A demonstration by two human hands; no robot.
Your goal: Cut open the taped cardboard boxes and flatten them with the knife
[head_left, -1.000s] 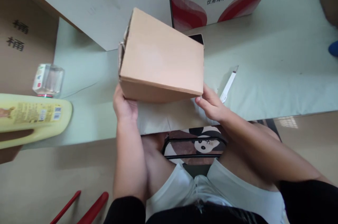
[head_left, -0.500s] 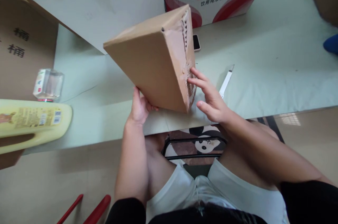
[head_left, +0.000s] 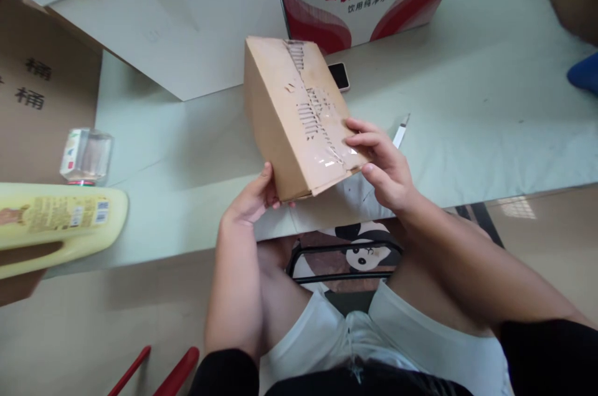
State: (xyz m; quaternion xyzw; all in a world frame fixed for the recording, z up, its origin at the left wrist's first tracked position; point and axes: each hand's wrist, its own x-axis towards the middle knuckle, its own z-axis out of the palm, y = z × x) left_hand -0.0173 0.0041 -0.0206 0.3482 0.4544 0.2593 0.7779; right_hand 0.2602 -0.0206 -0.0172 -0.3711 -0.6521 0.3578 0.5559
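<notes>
A brown cardboard box (head_left: 275, 116) is tilted in front of me, its taped face with torn, ragged strips turned up toward the camera. My left hand (head_left: 252, 197) grips its near lower left corner, the thumb on the side and the other fingers partly hidden underneath. At the near right corner, my right hand (head_left: 385, 165) has its fingers on the taped face and its thumb by the edge. A white box cutter (head_left: 400, 132) with its blade out lies on the table just beyond my right hand, partly covered by it.
On the pale green table (head_left: 467, 109) a phone (head_left: 339, 76) lies behind the box. White cartons (head_left: 177, 28) and a red-and-white carton (head_left: 369, 4) stand at the back. To the left are a clear bottle (head_left: 88, 155) and a yellow jug (head_left: 65, 221); a blue object (head_left: 583, 77) is far right.
The box has been turned so its taped face now shows upward instead of facing right. My right hand has closed in on its near right corner; my left hand keeps hold.
</notes>
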